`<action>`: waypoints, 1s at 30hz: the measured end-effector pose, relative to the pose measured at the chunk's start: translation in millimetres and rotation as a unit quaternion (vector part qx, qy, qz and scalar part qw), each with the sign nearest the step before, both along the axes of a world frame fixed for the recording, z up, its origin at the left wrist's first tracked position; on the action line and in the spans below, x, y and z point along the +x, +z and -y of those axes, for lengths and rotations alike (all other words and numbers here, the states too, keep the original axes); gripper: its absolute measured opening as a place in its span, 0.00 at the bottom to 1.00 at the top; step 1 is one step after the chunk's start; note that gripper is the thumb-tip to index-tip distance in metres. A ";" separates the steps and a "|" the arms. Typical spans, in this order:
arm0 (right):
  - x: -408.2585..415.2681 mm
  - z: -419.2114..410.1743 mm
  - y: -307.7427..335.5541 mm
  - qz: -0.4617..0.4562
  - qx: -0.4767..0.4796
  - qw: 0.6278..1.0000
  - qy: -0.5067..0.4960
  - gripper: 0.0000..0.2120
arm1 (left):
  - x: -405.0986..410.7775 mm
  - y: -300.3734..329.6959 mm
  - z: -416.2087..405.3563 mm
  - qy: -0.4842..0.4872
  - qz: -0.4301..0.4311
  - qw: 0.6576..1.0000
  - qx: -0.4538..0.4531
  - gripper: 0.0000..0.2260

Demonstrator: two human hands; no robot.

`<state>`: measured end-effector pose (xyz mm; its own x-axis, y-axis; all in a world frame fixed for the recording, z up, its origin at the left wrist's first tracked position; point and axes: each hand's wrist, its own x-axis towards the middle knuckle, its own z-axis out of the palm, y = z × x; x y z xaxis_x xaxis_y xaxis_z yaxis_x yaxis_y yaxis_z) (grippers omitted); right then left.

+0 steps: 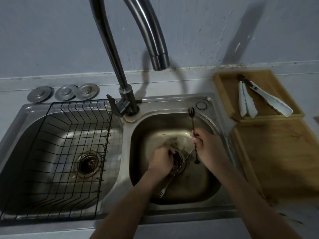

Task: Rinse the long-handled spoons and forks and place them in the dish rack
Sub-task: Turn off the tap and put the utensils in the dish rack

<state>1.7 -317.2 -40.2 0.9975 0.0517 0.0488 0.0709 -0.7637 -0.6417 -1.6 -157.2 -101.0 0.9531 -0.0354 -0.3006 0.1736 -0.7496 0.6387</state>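
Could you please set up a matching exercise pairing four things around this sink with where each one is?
Things:
1. dark fork
2. silver fork
3. rack
4. tongs

Places:
A. in the wooden tray
B. held in the right hand
C. over the left basin
D. lying on the floor of the right basin

Pairs: 1-B, 2-D, 3-C, 4-A

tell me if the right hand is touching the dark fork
Touching. The head view shows the right hand closed around the twisted handle of the dark fork, whose tines point up toward the sink rim.
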 end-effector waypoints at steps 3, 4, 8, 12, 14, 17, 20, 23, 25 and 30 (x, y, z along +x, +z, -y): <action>-2.4 6.5 1.1 0.008 -0.009 1.000 -0.004 0.02 | 5.9 -18.1 17.1 -0.041 -0.089 0.995 0.028 0.12; -2.7 9.1 1.1 0.009 -0.005 1.000 -0.004 0.02 | 7.2 -21.7 21.8 -0.056 -0.110 0.991 0.042 0.13; -1.9 21.1 -0.4 0.000 -0.024 1.000 -0.006 0.03 | 7.8 -38.9 29.1 -0.075 -0.158 0.980 0.093 0.16; -0.3 28.8 -3.2 0.000 -0.008 1.000 -0.022 0.05 | 7.2 -43.8 31.4 -0.092 -0.168 0.975 0.116 0.14; 0.4 29.1 -5.1 -0.007 0.009 1.000 -0.019 0.04 | 7.5 -42.2 32.7 -0.092 -0.161 0.976 0.117 0.13; -0.4 26.8 -6.5 -0.031 0.051 0.998 -0.017 0.04 | 9.9 -28.9 30.8 -0.085 -0.131 0.983 0.096 0.12; -0.7 22.5 -5.2 -0.039 0.080 0.996 -0.015 0.05 | 16.2 -3.8 21.1 -0.059 -0.100 0.992 0.055 0.11; -4.7 15.6 -0.8 -0.045 0.083 0.996 0.005 0.04 | 21.6 21.9 4.1 -0.017 -0.059 0.998 0.023 0.09; -6.4 3.6 8.6 -0.039 0.071 0.996 0.023 0.04 | 21.0 41.7 -14.0 0.008 -0.033 0.999 -0.024 0.06; -17.1 -27.7 28.8 -0.016 0.089 0.992 0.092 0.06 | 3.3 76.6 -59.8 0.074 -0.027 0.986 -0.146 0.10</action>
